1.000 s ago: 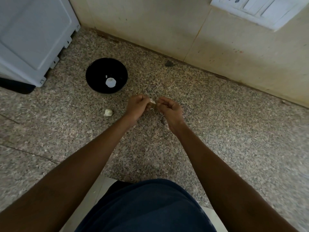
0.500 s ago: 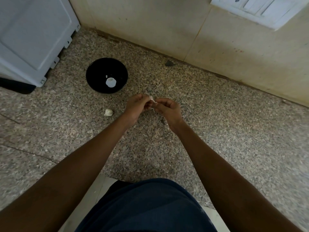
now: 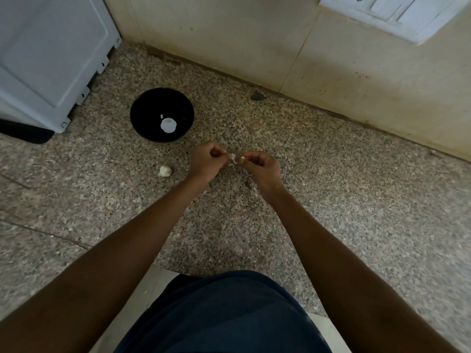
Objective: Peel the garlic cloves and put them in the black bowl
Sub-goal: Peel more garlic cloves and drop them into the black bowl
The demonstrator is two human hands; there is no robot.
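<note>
Both hands up over the granite bench (image 3: pixel 344 200), mid-peel. Left hand (image 3: pixel 207 163) has its fingers curled and pinching a garlic clove (image 3: pixel 232 157) at the tips. Right hand (image 3: pixel 261 166) is also curled, pinching a white scrap (image 3: pixel 242 159), most likely skin being pulled off. The two pinch points are just apart, so this reads as a tear-away pull: one hand anchors, the other strips. A thin curl of skin hangs under the clove. Too small to tell how much skin is left on it.

Black bowl (image 3: pixel 142 108) sits at 10 o'clock from the hands, near, upright on the bench. Inside it is one peeled clove (image 3: pixel 168 125) plus a small white fleck. The close placement makes sense: a short drop path for the left hand once the clove is clean.

Another garlic piece (image 3: pixel 164 171) lies on the bench at 9 o'clock from the left hand, just beside it, apparently unpeeled and next in line.

Surroundings: white appliance (image 3: pixel 51 59) at 10 o'clock beyond the bowl, tiled wall (image 3: pixel 229 42) at 12, switch panel (image 3: pixel 397 11) at 1 o'clock. Small dark lump (image 3: pixel 257 96) by the wall base, can't identify. Nothing blocks the hands-to-bowl path.

Judgement: task partway, one clove done, one in hand, at least one waiting.
</note>
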